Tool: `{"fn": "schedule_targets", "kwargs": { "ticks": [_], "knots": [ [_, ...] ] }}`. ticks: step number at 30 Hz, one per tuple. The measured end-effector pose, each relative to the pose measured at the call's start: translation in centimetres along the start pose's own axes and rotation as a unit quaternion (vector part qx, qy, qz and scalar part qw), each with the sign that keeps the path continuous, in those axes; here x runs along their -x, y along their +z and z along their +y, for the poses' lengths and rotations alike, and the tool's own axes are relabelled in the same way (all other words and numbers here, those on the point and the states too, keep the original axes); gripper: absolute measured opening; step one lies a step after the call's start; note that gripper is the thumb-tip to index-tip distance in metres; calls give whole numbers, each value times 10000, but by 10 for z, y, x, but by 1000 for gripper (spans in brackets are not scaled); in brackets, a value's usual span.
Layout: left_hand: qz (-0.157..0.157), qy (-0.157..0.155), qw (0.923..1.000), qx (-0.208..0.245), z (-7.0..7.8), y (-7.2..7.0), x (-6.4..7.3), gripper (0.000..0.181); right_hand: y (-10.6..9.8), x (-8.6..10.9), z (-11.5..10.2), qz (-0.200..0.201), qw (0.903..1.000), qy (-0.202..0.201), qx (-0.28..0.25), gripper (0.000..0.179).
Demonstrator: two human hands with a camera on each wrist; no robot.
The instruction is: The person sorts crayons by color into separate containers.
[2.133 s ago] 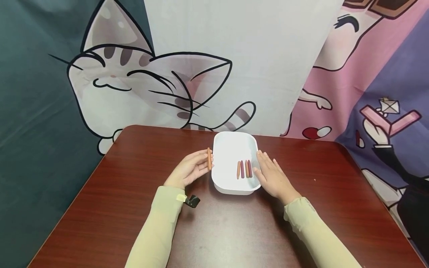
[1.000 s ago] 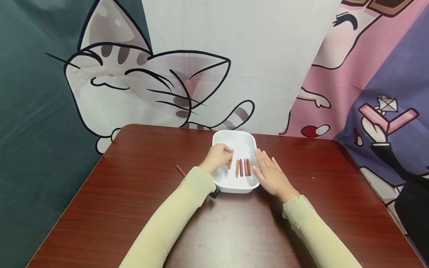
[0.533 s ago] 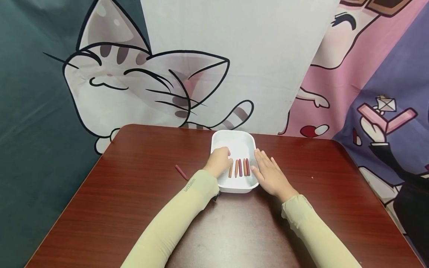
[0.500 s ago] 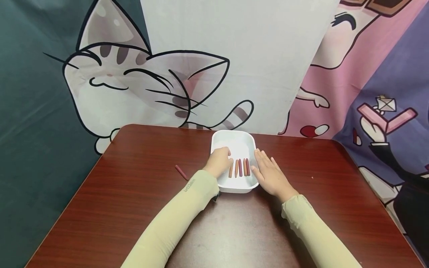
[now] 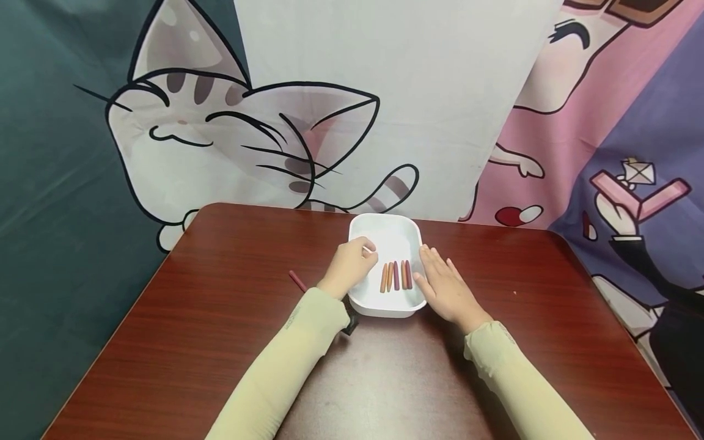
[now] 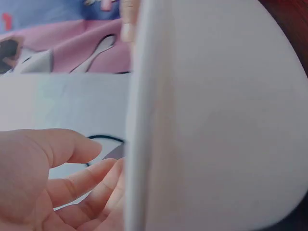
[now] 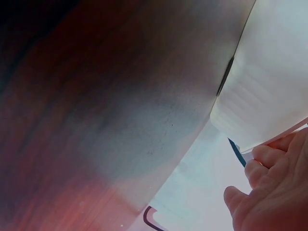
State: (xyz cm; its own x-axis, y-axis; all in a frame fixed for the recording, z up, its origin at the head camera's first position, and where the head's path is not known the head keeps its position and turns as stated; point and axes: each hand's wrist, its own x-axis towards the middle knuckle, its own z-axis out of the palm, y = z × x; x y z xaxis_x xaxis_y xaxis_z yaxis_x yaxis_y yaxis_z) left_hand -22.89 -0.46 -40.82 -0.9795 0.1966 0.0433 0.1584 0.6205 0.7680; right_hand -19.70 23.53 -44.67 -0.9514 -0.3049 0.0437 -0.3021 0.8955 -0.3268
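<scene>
A white tray [image 5: 385, 235] holds several crayon-like sticks side by side, some orange-brown and some dark red; the leftmost orange-brown stick [image 5: 383, 278] leans slightly. My left hand [image 5: 349, 266] is over the tray's left rim, fingers loosely bent. In the left wrist view, thumb and fingers of this hand [image 6: 29, 178] are apart with nothing between them, beside the tray's wall [image 6: 231, 115]. My right hand [image 5: 448, 290] lies along the tray's right rim with straight fingers. From the right wrist, its fingertips show at the rim of the tray [image 7: 269, 82].
A dark red stick [image 5: 297, 280] lies on the brown table [image 5: 247, 244] left of the tray, partly hidden by my left sleeve [image 5: 308, 330]. Behind the table's far edge hangs a cartoon-printed cloth [image 5: 440, 91].
My left hand carried an orange-brown stick into the tray, let it go beside the others, and has drawn back left. The stick now sits closer to the row. The right hand stays put.
</scene>
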Motion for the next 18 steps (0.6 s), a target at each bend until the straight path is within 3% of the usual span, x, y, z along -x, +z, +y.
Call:
{"fn": "schedule_targets", "kwargs": {
  "ticks": [6, 11, 14, 18],
  "knots": [
    [522, -120, 9943, 923, -18, -21, 14, 22, 0, -1, -1, 2, 10000, -32, 19, 70],
    [861, -299, 9872, 1307, -35, -39, 24, 20, 0, 0, -1, 15, 10000, -36, 33, 70],
    [988, -467, 9851, 1329, -46, -50, 28, 19, -1, 1, -1, 71, 9999, -77, 45, 70],
    [1102, -756, 9862, 977, -63, -61, 35, 23, 0, 1, 0, 86, 9999, -81, 57, 70]
  ]
}}
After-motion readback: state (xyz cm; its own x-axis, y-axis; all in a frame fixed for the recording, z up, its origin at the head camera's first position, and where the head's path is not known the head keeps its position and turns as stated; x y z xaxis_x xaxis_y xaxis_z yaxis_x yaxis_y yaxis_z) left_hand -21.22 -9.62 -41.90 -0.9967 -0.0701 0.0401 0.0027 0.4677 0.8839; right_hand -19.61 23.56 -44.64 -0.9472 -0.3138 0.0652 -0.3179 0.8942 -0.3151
